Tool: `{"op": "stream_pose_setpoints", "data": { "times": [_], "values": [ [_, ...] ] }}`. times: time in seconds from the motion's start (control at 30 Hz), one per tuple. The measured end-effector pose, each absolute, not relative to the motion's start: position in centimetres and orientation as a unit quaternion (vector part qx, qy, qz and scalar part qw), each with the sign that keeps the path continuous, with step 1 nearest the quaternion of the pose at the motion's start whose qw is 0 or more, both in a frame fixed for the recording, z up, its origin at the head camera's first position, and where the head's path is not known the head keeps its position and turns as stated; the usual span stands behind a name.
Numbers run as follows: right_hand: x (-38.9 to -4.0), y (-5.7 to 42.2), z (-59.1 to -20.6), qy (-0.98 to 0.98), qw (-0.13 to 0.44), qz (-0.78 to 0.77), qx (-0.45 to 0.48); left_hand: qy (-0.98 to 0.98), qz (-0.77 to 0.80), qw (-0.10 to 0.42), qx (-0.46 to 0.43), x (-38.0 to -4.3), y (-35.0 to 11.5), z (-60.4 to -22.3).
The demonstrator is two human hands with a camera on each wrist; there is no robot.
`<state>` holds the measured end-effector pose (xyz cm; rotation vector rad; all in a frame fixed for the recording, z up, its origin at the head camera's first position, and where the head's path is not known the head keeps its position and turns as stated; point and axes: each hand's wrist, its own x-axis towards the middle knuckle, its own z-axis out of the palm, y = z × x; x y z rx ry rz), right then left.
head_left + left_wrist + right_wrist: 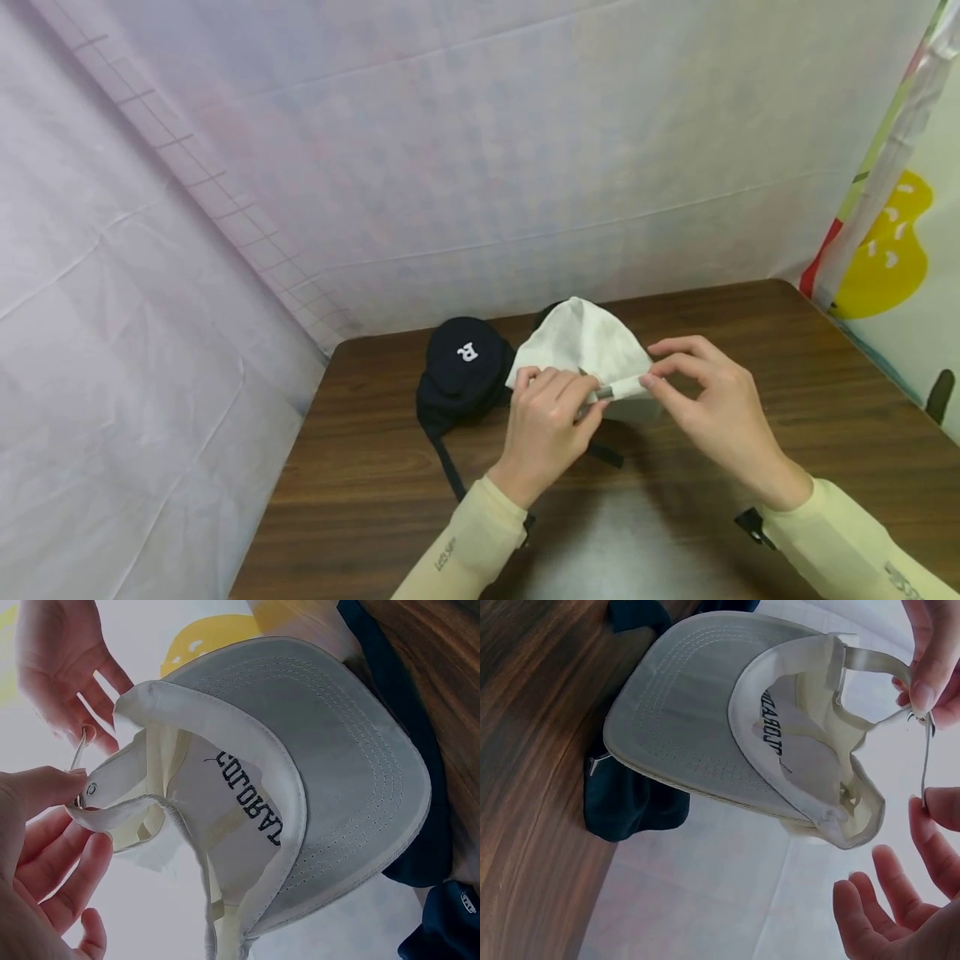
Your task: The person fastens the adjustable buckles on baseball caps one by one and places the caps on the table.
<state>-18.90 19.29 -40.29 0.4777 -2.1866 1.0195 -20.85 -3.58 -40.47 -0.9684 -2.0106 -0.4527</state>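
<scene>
Left end of the tabletop (352,475): one navy hat (457,375), white "R" on its top, a dark strip trailing toward the person. Next, the left hand (547,417), out of a pale sleeve (472,533), reaching forward and rightward, knuckles up; grip narrow, thumb and fingers pinching the back strap (630,387) near a small metal fitting (78,800). Centre: one white baseball cap (581,337), between the hands over the tabletop's far part, grey brim underside and dark inner lettering showing in the wrist views. One dark item (552,312) behind it, mostly hidden. Rightmost: right hand (720,408), angled forward and leftward; thumb and index finger pinch the strap's end, other fingers spread.
</scene>
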Motion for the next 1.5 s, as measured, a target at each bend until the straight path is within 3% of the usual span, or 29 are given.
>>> {"op": "stream_pose_setpoints", "data": {
  "times": [0.37,1.5],
  "values": [
    [-19.01,19.43,-40.1,-0.837,0.338,0.39,0.183,-0.8,-0.206,0.397,-0.4,-21.04,-3.19,-40.41],
    [-19.64,19.68,-40.22,-0.835,0.344,0.39,0.179,-0.807,-0.188,0.399,-0.393,-21.3,-3.61,-40.56]
  ]
}}
